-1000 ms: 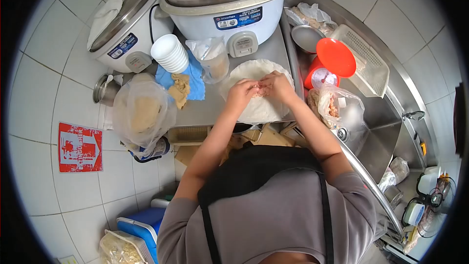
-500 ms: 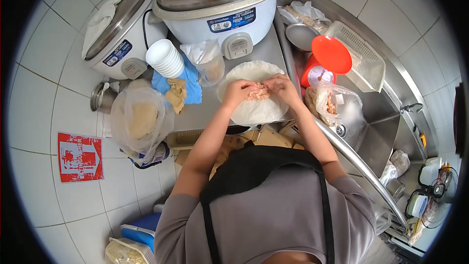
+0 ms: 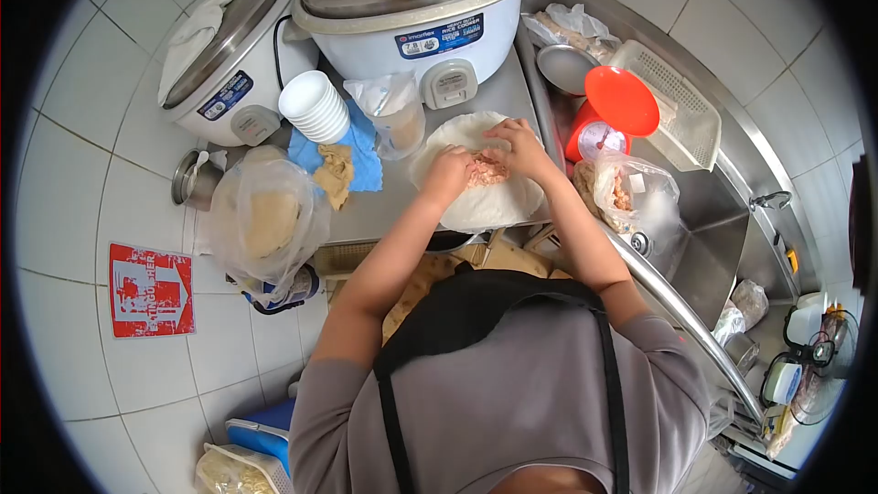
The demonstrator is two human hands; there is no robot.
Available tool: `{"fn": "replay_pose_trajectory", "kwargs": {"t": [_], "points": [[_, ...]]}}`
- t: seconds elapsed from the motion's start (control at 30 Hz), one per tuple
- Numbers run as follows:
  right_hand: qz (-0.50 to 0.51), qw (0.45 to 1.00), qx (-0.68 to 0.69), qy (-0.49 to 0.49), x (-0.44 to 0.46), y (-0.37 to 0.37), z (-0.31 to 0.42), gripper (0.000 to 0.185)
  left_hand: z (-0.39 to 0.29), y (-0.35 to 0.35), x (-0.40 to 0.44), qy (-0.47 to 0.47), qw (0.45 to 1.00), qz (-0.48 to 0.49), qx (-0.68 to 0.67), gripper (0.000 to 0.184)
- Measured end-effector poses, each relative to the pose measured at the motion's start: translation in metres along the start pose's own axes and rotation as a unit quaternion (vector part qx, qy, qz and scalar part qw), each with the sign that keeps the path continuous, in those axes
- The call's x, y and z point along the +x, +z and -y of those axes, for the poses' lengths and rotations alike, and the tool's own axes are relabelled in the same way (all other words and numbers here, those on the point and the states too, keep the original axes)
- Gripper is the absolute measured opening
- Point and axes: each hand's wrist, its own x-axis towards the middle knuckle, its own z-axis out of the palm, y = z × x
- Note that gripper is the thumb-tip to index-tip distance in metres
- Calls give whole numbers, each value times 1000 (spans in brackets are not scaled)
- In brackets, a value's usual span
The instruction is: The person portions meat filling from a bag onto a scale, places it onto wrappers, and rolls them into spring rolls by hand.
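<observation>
On the white sheet (image 3: 489,209): pink meat (image 3: 488,172) laid at its middle, uncovered; sheet unfolded on counter (image 3: 373,217); left hand (image 3: 446,172) and right hand (image 3: 521,148) bent at its middle, grip cannot be told; more meat bagged (image 3: 624,188) right of sheet.

Head view, forward and down over counter (image 3: 384,206)

Hands (image 3: 447,174) farther apart than a second ago, more pink meat (image 3: 487,172) in view between them.
</observation>
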Motion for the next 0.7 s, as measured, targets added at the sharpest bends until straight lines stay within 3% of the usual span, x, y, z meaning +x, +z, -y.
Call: {"fn": "replay_pose_trajectory", "kwargs": {"t": [0.07, 0.17, 0.27, 0.37, 0.47, 0.57, 0.7], "points": [[6, 1000, -5, 2, 1, -3, -2, 47, 6, 0, -1, -15, 999, 27, -28, 11], [71, 996, -50, -5, -3, -4, -5, 60, 12, -7, -4, -144, 977, 53, -147, 20], [118, 987, -110, -15, -9, 3, 7, 71, 2, -25, -5, -117, 975, -44, -184, 30], [166, 970, -175, -18, -4, 14, 13, 74, 3, -16, -11, -42, 999, -20, -17, 38], [161, 970, -184, -11, 3, 24, 18, 49, -4, -21, -7, -46, 994, 98, -30, 37], [144, 975, -171, -15, 7, 30, 21, 30, -1, -21, -6, -87, 981, 143, -102, 31], [116, 981, -149, -30, 5, 37, 21, 20, 6, -16, -12, -60, 990, 93, -85, 25]]}}
